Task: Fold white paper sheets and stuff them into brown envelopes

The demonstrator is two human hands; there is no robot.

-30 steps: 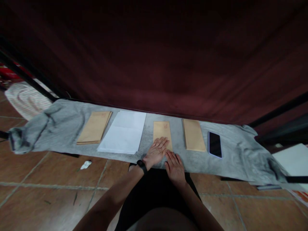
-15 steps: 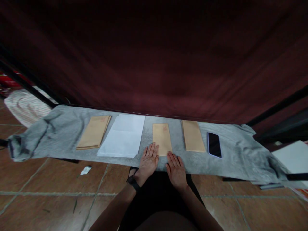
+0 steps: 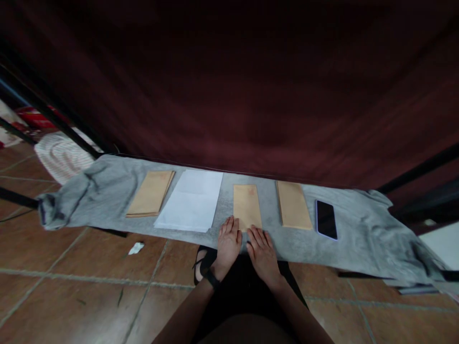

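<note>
Your left wrist wears a narrow black wristband [image 3: 210, 278], its face too small to make out. Just beyond the wristband, your left hand [image 3: 229, 243] is bare; to the right of the wristband, your right hand [image 3: 263, 253] is bare too. Both forearms [image 3: 186, 310] are uncovered. Below and right of the wristband, between the forearms, a black garment [image 3: 247, 296] covers your lap, its cut lost in dim light. Just left of the wristband shows a thin black strap [image 3: 198, 267], its attachment unclear.

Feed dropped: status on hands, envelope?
Left hand, right hand open, flat, side by side. Middle envelope flat, fingertips at its near edge. Next envelope, phone apart, rightward.
</note>
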